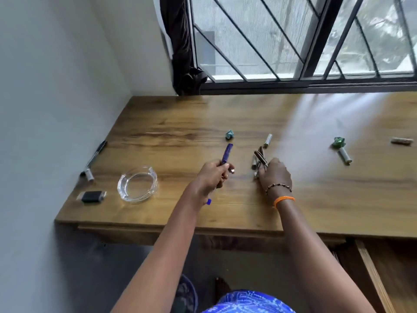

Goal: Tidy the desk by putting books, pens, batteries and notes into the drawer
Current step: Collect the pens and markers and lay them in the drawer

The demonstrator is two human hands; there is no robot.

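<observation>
My left hand (212, 175) grips a blue pen (226, 154) above the middle of the wooden desk (180, 123). My right hand (274, 172) holds a bunch of brown pens (260, 155) and rests by a battery (254, 163). More batteries lie on the desk: one behind the bunch (268, 140), one right of it (344, 155), one at the far right (401, 141), one at the left edge (89, 175). A black pen (96, 154) lies at the left edge. Two crumpled green notes (229, 134) (338, 142) sit further back. The open drawer (370, 274) shows at lower right.
A glass ashtray (137, 184) stands at the front left, with a small black object (91, 196) beside it. A wall runs along the left, and a barred window (293, 41) with a dark curtain (180, 46) rises behind the desk.
</observation>
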